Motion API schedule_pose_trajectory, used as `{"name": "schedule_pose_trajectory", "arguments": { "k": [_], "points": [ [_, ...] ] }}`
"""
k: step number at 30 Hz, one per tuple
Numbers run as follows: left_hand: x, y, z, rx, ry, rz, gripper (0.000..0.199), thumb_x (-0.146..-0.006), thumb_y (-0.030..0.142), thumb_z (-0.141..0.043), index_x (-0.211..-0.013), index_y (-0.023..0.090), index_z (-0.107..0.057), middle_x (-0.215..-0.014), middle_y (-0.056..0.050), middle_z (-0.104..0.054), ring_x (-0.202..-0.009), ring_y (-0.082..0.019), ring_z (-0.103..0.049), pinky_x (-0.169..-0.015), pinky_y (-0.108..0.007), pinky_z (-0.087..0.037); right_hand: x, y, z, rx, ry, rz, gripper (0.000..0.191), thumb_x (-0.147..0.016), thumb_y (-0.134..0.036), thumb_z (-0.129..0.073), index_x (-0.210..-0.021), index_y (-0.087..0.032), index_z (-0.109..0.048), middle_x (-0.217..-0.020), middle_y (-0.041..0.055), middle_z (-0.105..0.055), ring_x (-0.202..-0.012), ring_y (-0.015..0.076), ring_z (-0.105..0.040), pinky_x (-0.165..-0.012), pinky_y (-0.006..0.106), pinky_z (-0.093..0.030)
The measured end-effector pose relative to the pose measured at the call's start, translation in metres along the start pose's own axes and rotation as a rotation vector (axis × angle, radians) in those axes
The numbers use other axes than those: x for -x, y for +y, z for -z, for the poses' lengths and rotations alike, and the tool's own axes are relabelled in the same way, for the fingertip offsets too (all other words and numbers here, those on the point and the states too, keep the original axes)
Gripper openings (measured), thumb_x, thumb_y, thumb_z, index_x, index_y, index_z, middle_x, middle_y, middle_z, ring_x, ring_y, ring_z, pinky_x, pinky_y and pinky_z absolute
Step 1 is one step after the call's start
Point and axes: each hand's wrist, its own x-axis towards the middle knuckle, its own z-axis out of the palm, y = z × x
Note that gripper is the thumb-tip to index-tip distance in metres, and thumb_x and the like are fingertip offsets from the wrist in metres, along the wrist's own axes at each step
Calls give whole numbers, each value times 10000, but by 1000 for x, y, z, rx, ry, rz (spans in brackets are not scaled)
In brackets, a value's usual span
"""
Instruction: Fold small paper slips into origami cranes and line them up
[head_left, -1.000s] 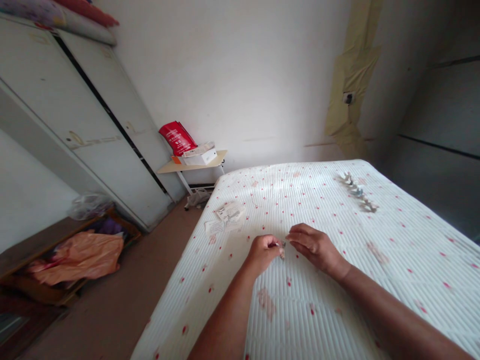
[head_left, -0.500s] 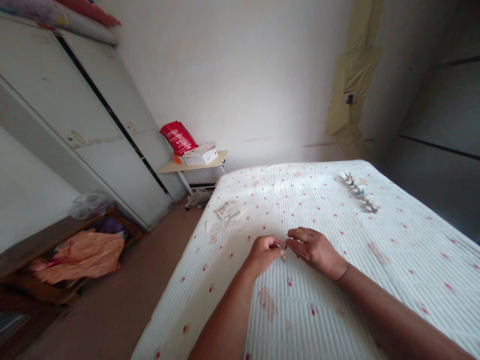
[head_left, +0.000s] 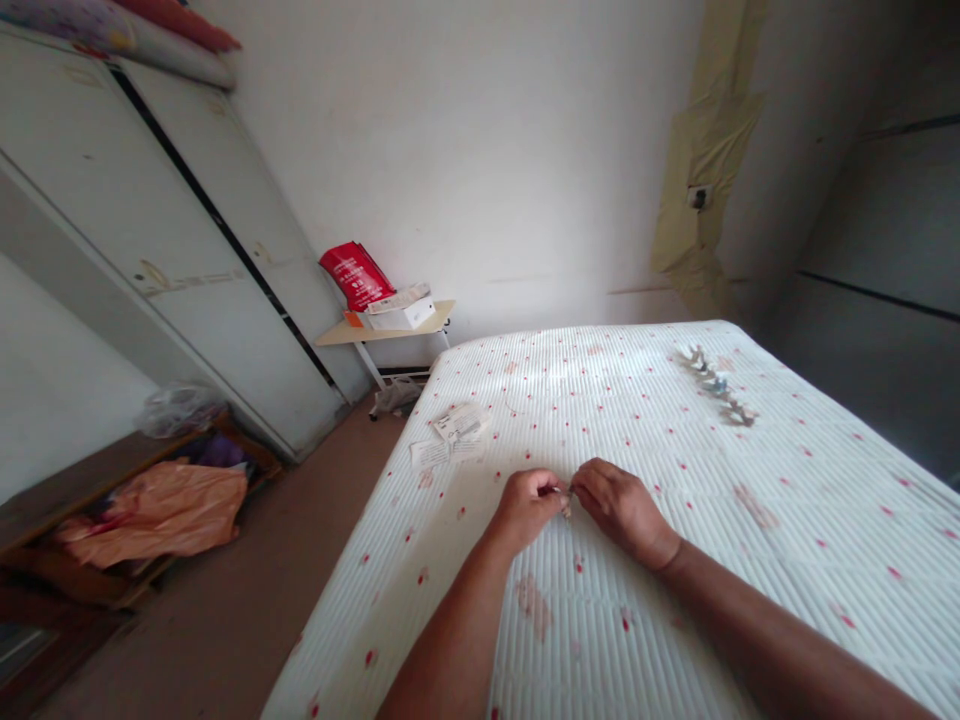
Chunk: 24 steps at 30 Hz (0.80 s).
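Observation:
My left hand (head_left: 531, 505) is closed in a pinch on a small pale figure-like piece (head_left: 567, 508), held just above the bed. Most of the piece is covered by fingers, so its kind is unclear. From the other side my right hand (head_left: 621, 508) meets it, fingers together, their tips at the top of the same piece. Under both hands lies a white ribbed mattress (head_left: 600, 620) with red dots. Toward its far right, several small pale and bluish figure-like pieces (head_left: 718, 385) stand in a slanting row.
Printed paper sheets (head_left: 454, 435) lie on the mattress's left side. Beyond it, a small table (head_left: 341, 333) carries a red bag (head_left: 356, 275) and a white box (head_left: 403, 315). A cabinet (head_left: 172, 250) stands left, above an orange plastic bag (head_left: 161, 510) on a low shelf.
My right hand has drawn slightly left and its fingers have closed in at the small piece. The left hand has barely moved.

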Motion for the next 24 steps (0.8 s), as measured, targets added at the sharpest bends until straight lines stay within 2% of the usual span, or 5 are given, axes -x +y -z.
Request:
{"name": "schedule_pose_trajectory", "arguments": {
  "k": [3, 7, 14, 24],
  "points": [
    [0, -1, -1, -35, 26, -36, 103, -665, 197, -538, -691, 137, -617, -597, 12, -588, -577, -114, -507, -549, -201, -371, 0, -3, -6, -121, 36, -134, 212, -856, -159, -395, -738, -178, -570, -711, 43, -573, -653, 144, -554, -613, 254, -441],
    [0, -2, -2, -37, 66, -57, 113, -677, 193, -523, -707, 139, -617, -616, 5, -601, -593, -118, -521, -564, -203, -383, 0, -4, -9, -253, 68, -244, 170, -827, -168, -428, -728, -187, -566, -708, 33, -594, -660, 146, -568, -606, 251, -446],
    [-2, -2, -2, -99, 118, -91, 104, -672, 175, -522, -685, 144, -621, -610, 13, -574, -606, -115, -507, -571, -201, -375, -1, -8, -3, -360, 72, -293, 149, -813, -215, -475, -727, -193, -594, -713, 27, -604, -672, 149, -577, -619, 258, -450],
    [-2, 1, -5, -121, 143, -110, 106, -676, 169, -524, -693, 146, -627, -615, 7, -586, -612, -119, -519, -585, -208, -385, -1, -8, -4, -331, 77, -353, 195, -823, -257, -464, -690, -195, -594, -686, 28, -609, -655, 159, -580, -599, 260, -432]
  ]
}}
